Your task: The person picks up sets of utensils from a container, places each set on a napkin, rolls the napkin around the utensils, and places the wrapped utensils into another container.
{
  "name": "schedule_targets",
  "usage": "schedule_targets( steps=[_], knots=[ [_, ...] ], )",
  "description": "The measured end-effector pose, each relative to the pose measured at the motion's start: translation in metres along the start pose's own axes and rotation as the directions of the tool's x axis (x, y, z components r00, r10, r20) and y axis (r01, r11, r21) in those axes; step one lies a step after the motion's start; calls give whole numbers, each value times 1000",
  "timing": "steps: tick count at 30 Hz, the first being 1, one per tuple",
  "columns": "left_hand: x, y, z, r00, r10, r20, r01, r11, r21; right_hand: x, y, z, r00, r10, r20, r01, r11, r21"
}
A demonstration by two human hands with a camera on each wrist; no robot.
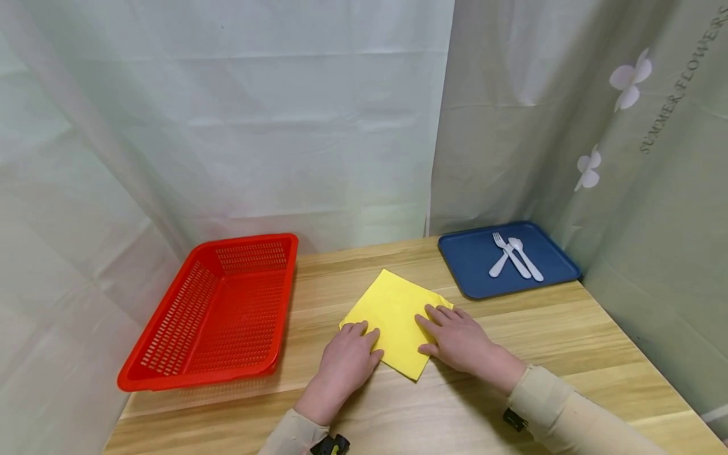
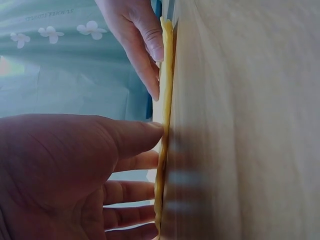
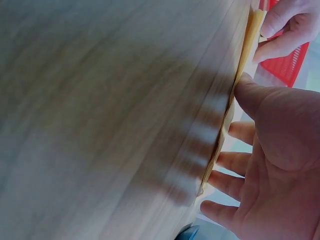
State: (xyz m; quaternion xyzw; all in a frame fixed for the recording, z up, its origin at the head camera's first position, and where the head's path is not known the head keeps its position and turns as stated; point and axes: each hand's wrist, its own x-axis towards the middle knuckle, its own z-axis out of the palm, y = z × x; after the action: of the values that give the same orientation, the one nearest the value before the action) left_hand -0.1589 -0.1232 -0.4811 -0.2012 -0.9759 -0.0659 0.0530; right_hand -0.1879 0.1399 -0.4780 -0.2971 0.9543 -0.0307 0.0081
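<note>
A square of folded yellow cloth (image 1: 392,309) lies flat on the wooden table, one corner toward the person. My left hand (image 1: 348,359) rests on its left corner with fingers spread. On the opposite corner lies my right hand (image 1: 459,338), fingers outstretched. Seen edge-on in the left wrist view, the cloth (image 2: 168,75) is a thin layered band, and the left fingertips touch its top. In the right wrist view, the right thumb touches the cloth (image 3: 247,47), and the other right fingers reach along its edge. Neither hand is curled round it.
A red perforated plastic basket (image 1: 277,316) stands at the left of the table (image 1: 392,417). At the back right is a blue tray (image 1: 472,278) bearing a white fork (image 1: 514,259), a white spoon (image 1: 529,262) and another white utensil (image 1: 497,266) partly under the fork. Curtains (image 1: 318,126) surround the table.
</note>
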Motion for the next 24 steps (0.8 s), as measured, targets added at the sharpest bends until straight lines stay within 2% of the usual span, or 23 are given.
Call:
schedule_targets(
  steps=[8, 17, 24],
  knots=[
    [-1, -1, 0, 1000, 9, 9, -9, 1000, 12, 0, 2, 3, 1000, -4, -15, 4, 1000, 13],
    [-1, 0, -2, 1000, 10, 14, -10, 1000, 16, -2, 1, -1, 999, 25, 26, -26, 999, 27],
    [-1, 0, -1, 1000, 3, 16, -3, 1000, 9, -3, 1, -2, 999, 27, 17, -28, 999, 30]
  ],
)
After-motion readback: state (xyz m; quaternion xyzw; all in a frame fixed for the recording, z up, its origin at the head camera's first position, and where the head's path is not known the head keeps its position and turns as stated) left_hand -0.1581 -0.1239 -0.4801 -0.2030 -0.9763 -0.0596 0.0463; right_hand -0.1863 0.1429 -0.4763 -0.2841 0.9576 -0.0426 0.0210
